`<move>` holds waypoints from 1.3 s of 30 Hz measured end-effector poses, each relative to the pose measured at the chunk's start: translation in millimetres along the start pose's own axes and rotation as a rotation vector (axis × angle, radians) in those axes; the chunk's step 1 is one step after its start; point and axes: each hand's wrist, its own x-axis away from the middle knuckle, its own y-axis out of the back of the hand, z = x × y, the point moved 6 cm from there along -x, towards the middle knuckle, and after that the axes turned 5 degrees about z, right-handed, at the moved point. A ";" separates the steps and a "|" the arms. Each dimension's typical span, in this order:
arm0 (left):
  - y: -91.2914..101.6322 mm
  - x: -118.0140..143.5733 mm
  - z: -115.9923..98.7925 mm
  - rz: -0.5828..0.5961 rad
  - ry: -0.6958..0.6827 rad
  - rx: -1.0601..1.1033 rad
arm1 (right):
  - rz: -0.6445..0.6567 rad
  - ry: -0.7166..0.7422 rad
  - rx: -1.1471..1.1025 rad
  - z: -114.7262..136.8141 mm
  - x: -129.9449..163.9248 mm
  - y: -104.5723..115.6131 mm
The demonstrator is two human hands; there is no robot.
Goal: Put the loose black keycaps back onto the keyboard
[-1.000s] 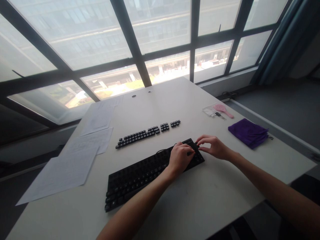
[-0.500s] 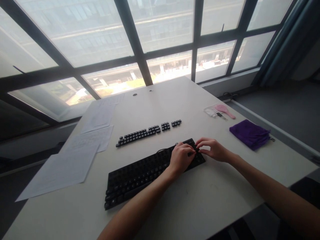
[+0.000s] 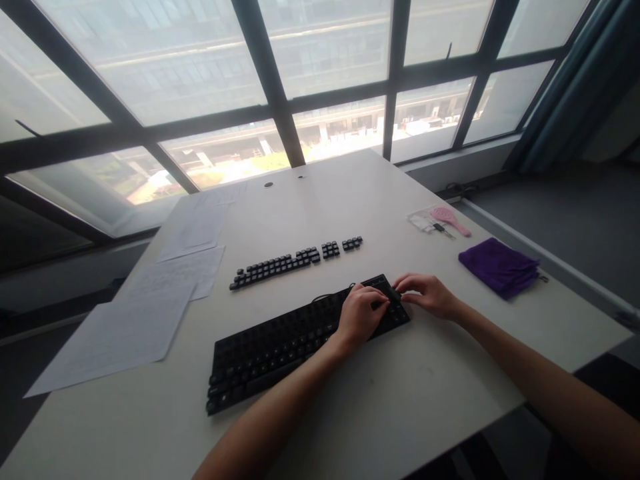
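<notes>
A black keyboard (image 3: 270, 347) lies slantwise on the white table. Keycaps sit along its near rows, while much of its far part looks dark and bare. My left hand (image 3: 363, 310) rests over the keyboard's right part, thumb and fingers pinched together; what they hold, if anything, is hidden. At the right end, my right hand (image 3: 427, 295) has its thumb and fingertips closed around a small dark keycap (image 3: 396, 294), close against the keyboard. Beyond the keyboard, several loose black keycaps (image 3: 277, 268) stand in rows grouped like a keyboard layout.
Printed sheets (image 3: 120, 333) cover the table's left side. To the right lie a folded purple cloth (image 3: 497, 267), a pink brush-like object (image 3: 450, 219) and a clear plastic bag (image 3: 423, 221). A cable (image 3: 323, 297) loops behind the keyboard. Windows rise past the far edge.
Both hands stay at the keyboard's right end with only small finger movements. The left fingertips have shifted slightly. The whole view has moved a little.
</notes>
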 end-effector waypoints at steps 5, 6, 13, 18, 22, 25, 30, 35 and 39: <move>0.1 1.2 -0.5 0.003 0.002 -0.012 | -0.018 0.006 0.039 -0.1 1.7 -0.7; -0.1 1.5 -0.7 0.003 -0.003 -0.018 | -0.020 0.012 0.068 1.3 1.6 -1.3; -2.0 2.9 -0.7 -0.013 -0.035 -0.031 | -0.028 0.116 0.302 17.2 0.5 -6.5; -1.3 2.4 1.0 -0.025 -0.016 -0.016 | 0.042 0.206 0.468 29.0 1.3 -14.1; 2.6 -0.6 3.2 -0.060 0.007 0.065 | 0.080 0.222 0.571 35.7 3.0 -19.6; 4.3 -2.0 4.1 -0.067 0.018 0.091 | 0.090 0.226 0.615 38.3 4.2 -23.8; 6.0 -1.2 2.8 -0.062 0.007 0.080 | 0.058 0.224 0.550 33.8 5.9 -26.8; 7.1 -1.5 2.6 -0.071 0.012 0.077 | -0.066 0.197 0.434 25.5 8.3 -16.3; 6.7 -2.0 4.2 -0.077 0.025 0.100 | -0.120 0.147 0.359 18.4 10.7 -6.9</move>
